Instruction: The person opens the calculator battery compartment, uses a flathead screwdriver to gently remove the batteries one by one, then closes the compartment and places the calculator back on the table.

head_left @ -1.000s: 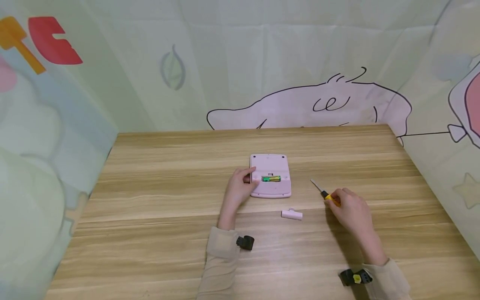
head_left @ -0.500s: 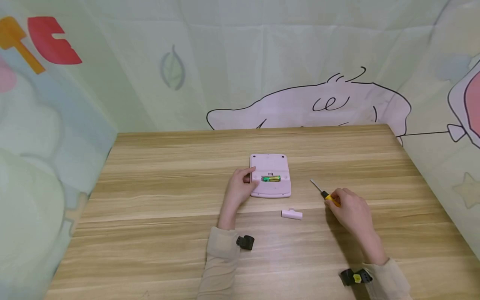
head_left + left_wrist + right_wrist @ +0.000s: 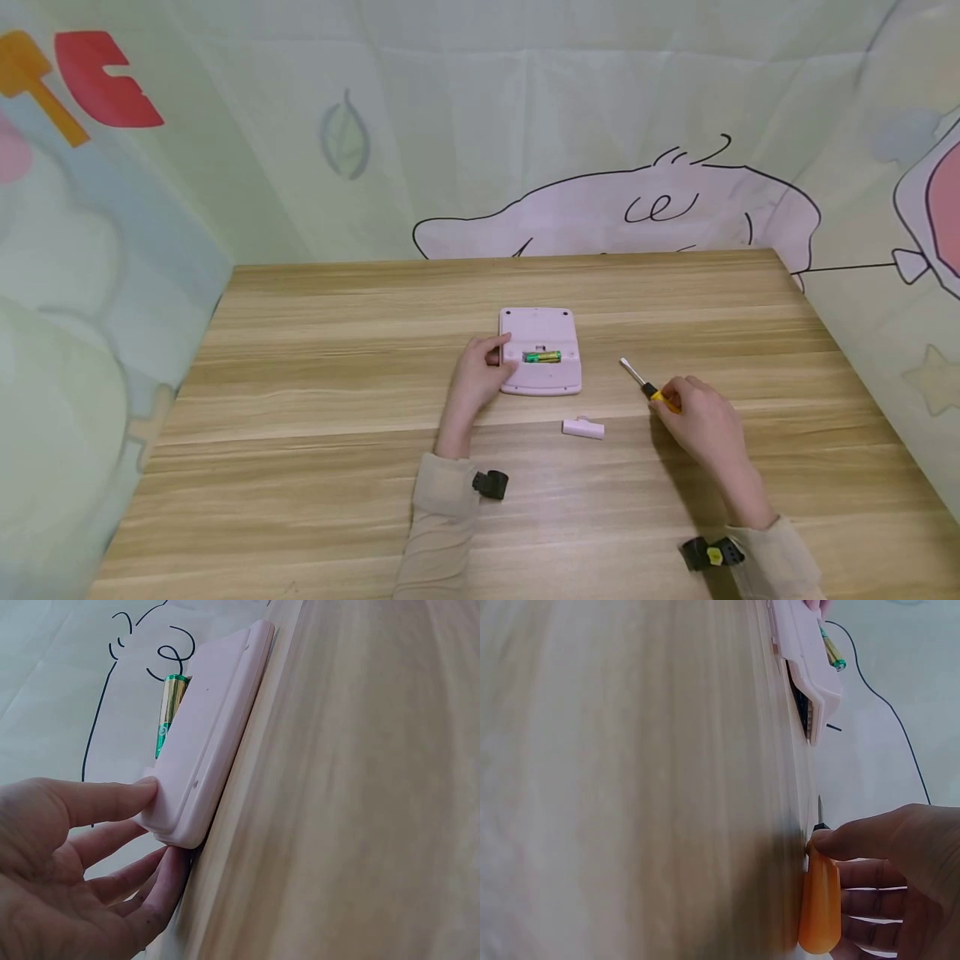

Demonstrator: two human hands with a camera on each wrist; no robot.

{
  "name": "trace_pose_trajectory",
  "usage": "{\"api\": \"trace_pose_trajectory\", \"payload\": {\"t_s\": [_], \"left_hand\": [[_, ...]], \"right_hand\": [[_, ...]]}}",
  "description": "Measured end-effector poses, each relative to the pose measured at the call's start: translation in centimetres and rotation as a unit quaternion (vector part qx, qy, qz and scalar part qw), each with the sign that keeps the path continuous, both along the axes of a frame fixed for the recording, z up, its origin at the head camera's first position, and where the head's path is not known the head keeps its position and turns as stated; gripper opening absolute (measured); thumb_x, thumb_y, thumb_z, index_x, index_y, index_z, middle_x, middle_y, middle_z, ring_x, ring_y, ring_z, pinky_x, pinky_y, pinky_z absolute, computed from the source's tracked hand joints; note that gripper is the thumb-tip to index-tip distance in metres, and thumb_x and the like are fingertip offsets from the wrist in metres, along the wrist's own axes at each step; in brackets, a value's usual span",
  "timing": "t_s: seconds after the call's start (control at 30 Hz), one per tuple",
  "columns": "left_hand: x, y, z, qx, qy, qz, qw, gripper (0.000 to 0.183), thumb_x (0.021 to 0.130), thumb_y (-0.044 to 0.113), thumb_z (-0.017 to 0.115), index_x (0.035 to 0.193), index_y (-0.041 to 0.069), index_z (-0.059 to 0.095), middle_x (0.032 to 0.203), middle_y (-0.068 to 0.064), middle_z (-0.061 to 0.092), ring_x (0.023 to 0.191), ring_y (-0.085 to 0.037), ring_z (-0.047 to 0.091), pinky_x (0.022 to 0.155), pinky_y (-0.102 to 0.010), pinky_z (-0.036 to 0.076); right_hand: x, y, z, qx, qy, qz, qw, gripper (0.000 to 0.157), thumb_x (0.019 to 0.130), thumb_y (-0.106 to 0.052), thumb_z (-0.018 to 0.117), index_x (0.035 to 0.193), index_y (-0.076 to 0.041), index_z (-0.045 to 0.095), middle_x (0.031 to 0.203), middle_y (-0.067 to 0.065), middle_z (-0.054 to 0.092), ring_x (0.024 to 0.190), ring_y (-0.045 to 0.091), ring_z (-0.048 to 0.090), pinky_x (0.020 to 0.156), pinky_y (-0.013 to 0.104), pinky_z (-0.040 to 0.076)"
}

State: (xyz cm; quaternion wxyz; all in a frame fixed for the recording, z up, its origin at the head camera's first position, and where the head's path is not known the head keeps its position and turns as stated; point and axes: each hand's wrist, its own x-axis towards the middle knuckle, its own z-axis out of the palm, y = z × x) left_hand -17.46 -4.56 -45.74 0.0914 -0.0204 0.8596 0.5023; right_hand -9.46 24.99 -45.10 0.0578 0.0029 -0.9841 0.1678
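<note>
A pink calculator (image 3: 538, 329) lies face down on the wooden table, its battery compartment uncovered. A green and gold battery (image 3: 542, 357) sits in that compartment. At the calculator's left edge, my left hand (image 3: 480, 371) grips it, thumb on the upper side and fingers at the side and underneath, as the left wrist view shows. My right hand (image 3: 705, 421) pinches the orange-yellow handle of a screwdriver (image 3: 821, 900) low over the table. The screwdriver's metal tip points up and left, apart from the calculator. Nearer to me, between the hands, rests the small pink battery cover (image 3: 582, 429).
The wooden table (image 3: 322, 350) stretches out on both sides of the hands. Printed cloth (image 3: 465, 125) with cartoon drawings stands along its back edge and both sides. Each wrist wears a black strap with a device.
</note>
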Motion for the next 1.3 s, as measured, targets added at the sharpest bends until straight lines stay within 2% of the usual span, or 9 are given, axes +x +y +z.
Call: {"api": "trace_pose_trajectory", "payload": {"t_s": [0.5, 0.9, 1.3], "left_hand": [[0.0, 0.0, 0.0, -0.002, 0.002, -0.002, 1.0000, 0.047, 0.085, 0.011, 0.070, 0.131, 0.012, 0.059, 0.115, -0.013, 0.058, 0.099, -0.023, 0.056, 0.084, -0.033, 0.050], [0.0, 0.0, -0.1, -0.005, -0.002, -0.003, 1.0000, 0.047, 0.086, 0.013, 0.069, 0.132, 0.013, 0.059, 0.116, -0.012, 0.057, 0.099, -0.022, 0.055, 0.084, -0.034, 0.050], [0.0, -0.1, 0.0, -0.006, -0.004, -0.003, 1.0000, 0.048, 0.086, 0.014, 0.070, 0.133, 0.013, 0.058, 0.118, -0.012, 0.057, 0.100, -0.023, 0.055, 0.086, -0.035, 0.049]], "right_hand": [[0.2, 0.0, 0.3, -0.013, -0.016, 0.001, 1.000, 0.020, 0.083, -0.022, 0.071, 0.089, -0.003, 0.067, 0.074, 0.005, 0.059, 0.061, 0.017, 0.047, 0.050, 0.028, 0.034], [0.2, 0.1, 0.5, -0.020, -0.002, -0.005, 1.000, 0.018, 0.083, -0.024, 0.071, 0.087, -0.006, 0.067, 0.077, 0.005, 0.062, 0.066, 0.018, 0.055, 0.053, 0.032, 0.041], [-0.2, 0.0, 1.2, -0.020, -0.002, -0.008, 1.000, 0.020, 0.086, -0.026, 0.067, 0.091, -0.006, 0.068, 0.081, 0.007, 0.064, 0.074, 0.024, 0.061, 0.055, 0.035, 0.045]]}}
